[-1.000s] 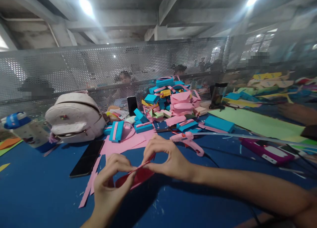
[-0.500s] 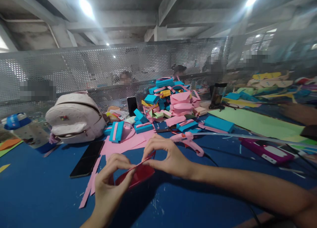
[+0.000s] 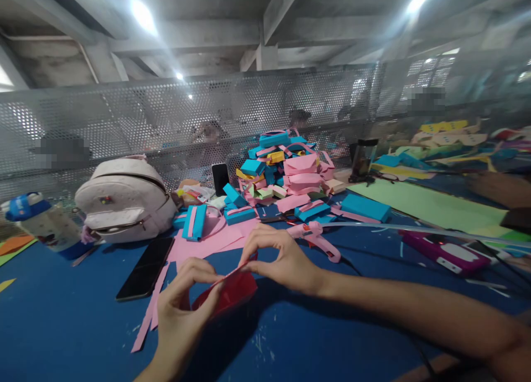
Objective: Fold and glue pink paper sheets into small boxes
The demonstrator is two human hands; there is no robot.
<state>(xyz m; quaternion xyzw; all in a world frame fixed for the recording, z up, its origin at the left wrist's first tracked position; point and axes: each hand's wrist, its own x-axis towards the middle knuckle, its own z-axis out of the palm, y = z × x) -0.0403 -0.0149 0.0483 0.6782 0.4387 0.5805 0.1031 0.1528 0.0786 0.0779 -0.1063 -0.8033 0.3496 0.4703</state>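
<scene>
A red folded paper piece (image 3: 236, 291) is held between my two hands above the blue table. My left hand (image 3: 186, 293) pinches its near left edge between thumb and fingers. With thumb and fingertips, my right hand (image 3: 276, 257) pinches the same top edge farther right. The paper's inner side faces me, and fingers hide part of its rim. Just beyond my right hand lies a pink glue gun (image 3: 317, 238) with a long clear glue stick (image 3: 373, 225) in its back. Pink paper sheets (image 3: 215, 239) and strips (image 3: 145, 321) lie beyond and beside my left hand.
A black phone (image 3: 145, 268) lies at left, near a white backpack (image 3: 124, 199) and a bottle (image 3: 50, 227). Blue and pink paper boxes (image 3: 301, 174) are heaped at the back. At right are a purple device (image 3: 446, 252), green sheets (image 3: 431, 202) and another person's hand (image 3: 498, 188).
Both hands keep their pinch on the red paper, which has tilted slightly between them. The view has shifted very slightly; everything else looks the same.
</scene>
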